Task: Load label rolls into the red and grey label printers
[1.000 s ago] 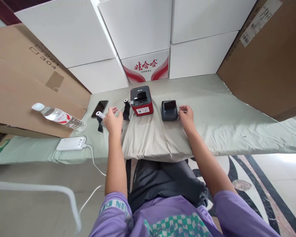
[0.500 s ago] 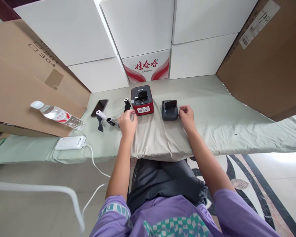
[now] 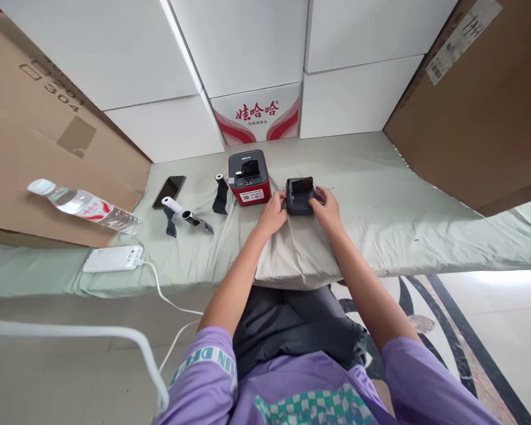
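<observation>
Presently, item one: small black printer [image 3: 300, 195], boxy matte plastic, just right of the red printer [image 3: 249, 184] on the cloth-covered counter [image 3: 380, 195]. Your left hand [image 3: 272, 214] and right hand [image 3: 324, 206] bracket it, fingers curled against its sides, steadying it. Left of the red printer: three small rolls.

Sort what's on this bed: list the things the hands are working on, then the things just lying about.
In hand:
left hand
right hand
small dark grey box-shaped printer

Lying about:
red and black cube printer
three small black ribbon rolls
black phone
clear plastic water bottle
white power bank
</observation>
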`<action>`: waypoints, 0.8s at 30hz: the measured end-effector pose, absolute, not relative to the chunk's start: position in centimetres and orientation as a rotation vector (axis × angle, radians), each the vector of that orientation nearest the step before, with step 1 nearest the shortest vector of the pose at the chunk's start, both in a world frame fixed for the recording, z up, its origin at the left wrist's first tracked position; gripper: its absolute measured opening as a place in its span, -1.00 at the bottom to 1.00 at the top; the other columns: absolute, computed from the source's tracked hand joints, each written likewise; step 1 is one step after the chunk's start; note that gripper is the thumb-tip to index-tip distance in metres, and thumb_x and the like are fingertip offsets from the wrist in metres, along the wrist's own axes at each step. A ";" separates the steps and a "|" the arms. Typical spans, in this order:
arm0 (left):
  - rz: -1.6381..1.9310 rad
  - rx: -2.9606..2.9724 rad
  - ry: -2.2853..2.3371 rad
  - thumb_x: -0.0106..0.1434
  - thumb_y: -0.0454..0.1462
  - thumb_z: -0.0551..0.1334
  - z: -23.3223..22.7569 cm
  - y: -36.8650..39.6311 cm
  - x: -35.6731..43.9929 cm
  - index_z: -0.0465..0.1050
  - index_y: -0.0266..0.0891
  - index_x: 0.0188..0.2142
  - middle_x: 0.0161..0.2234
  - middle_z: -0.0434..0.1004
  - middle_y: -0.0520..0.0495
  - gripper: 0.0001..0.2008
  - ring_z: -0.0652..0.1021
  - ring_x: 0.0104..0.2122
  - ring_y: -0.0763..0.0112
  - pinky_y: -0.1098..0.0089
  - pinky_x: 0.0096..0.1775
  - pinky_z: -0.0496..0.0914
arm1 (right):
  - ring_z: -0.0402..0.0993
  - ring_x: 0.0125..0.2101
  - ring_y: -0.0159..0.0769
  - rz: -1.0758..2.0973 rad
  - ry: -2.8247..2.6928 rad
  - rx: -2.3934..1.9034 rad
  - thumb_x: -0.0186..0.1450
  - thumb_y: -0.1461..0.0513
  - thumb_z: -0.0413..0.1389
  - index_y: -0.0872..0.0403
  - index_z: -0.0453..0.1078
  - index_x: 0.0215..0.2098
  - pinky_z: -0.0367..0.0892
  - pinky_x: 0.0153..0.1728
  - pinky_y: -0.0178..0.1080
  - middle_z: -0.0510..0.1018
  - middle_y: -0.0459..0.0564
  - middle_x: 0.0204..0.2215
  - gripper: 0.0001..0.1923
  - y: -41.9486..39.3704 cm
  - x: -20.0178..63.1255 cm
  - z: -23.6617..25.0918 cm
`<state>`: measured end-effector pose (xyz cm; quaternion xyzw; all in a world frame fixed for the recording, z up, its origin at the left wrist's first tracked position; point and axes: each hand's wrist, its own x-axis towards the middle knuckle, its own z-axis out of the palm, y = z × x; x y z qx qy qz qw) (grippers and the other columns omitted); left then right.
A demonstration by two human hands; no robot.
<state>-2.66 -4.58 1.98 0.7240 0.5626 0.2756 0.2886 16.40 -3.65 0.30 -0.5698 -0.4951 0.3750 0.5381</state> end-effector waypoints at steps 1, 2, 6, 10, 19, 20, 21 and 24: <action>0.728 1.967 1.541 0.23 -0.55 0.08 1.9 -4.6 -2.6 0.28 -0.22 0.22 0.37 0.42 -0.28 -0.42 0.44 0.38 0.15 0.08 0.35 0.36 | 0.56 0.20 0.05 0.882 -1.197 -1.377 0.09 0.15 0.20 0.09 0.43 0.14 0.44 0.26 0.07 0.62 0.25 0.16 -0.38 -3.8 16.3 0.4; 0.710 2.003 1.586 0.23 -0.55 0.09 2.0 -4.6 -2.6 0.31 -0.25 0.20 0.31 0.48 -0.31 -0.45 0.48 0.34 0.08 0.05 0.32 0.38 | 0.57 0.20 0.07 0.877 -1.216 -1.394 0.09 0.16 0.21 0.11 0.42 0.18 0.46 0.25 0.07 0.62 0.27 0.17 -0.33 -3.8 16.3 0.4; 0.621 2.112 1.741 0.28 -0.51 0.10 2.3 -4.7 -2.3 0.38 -0.29 0.12 0.15 0.59 -0.36 -0.57 0.56 0.21 -0.05 0.00 0.23 0.39 | 0.57 0.22 0.08 0.877 -1.239 -1.422 0.10 0.17 0.20 0.19 0.40 0.26 0.48 0.25 0.05 0.61 0.32 0.19 -0.26 -4.0 16.4 0.4; 0.627 2.123 1.757 0.28 -0.52 0.09 2.0 -5.0 -2.2 0.37 -0.28 0.13 0.16 0.60 -0.35 -0.55 0.54 0.22 -0.04 0.02 0.22 0.37 | 0.59 0.20 0.06 0.868 -1.252 -1.435 0.15 0.18 0.17 0.18 0.37 0.30 0.49 0.24 0.05 0.60 0.32 0.21 -0.26 -4.1 16.3 0.3; 0.896 1.876 1.587 0.17 -0.61 0.08 0.6 -5.3 -2.3 0.30 -0.18 0.10 0.35 0.48 -0.24 -0.44 0.50 0.32 0.13 0.03 0.31 0.34 | 0.54 0.24 -0.06 0.713 -1.393 -1.431 0.30 0.23 0.00 0.11 0.31 0.39 0.48 0.24 -0.01 0.53 0.22 0.30 -0.32 -3.7 16.7 -0.3; 0.910 1.864 1.580 0.17 -0.61 0.08 0.6 -5.3 -2.3 0.31 -0.18 0.10 0.33 0.49 -0.26 -0.45 0.50 0.31 0.11 0.02 0.32 0.34 | 0.53 0.25 -0.07 0.658 -1.441 -1.434 0.31 0.24 -0.03 0.11 0.33 0.38 0.46 0.26 -0.01 0.52 0.19 0.32 -0.33 -3.8 16.8 -0.3; 0.928 1.853 1.573 0.16 -0.61 0.09 0.5 -5.3 -2.3 0.31 -0.19 0.09 0.33 0.50 -0.27 -0.45 0.51 0.31 0.11 0.02 0.32 0.33 | 0.50 0.26 -0.08 0.600 -1.495 -1.437 0.32 0.27 -0.05 0.10 0.36 0.37 0.42 0.29 -0.01 0.52 0.17 0.32 -0.34 -3.9 16.9 -0.2; 0.991 1.814 1.536 0.15 -0.62 0.08 0.2 -5.4 -2.4 0.31 -0.18 0.08 0.33 0.49 -0.25 -0.44 0.50 0.33 0.13 0.03 0.34 0.33 | 0.43 0.29 -0.11 0.471 -1.643 -1.458 0.32 0.33 -0.10 0.09 0.45 0.32 0.32 0.37 -0.02 0.53 0.09 0.32 -0.35 -4.3 16.9 0.4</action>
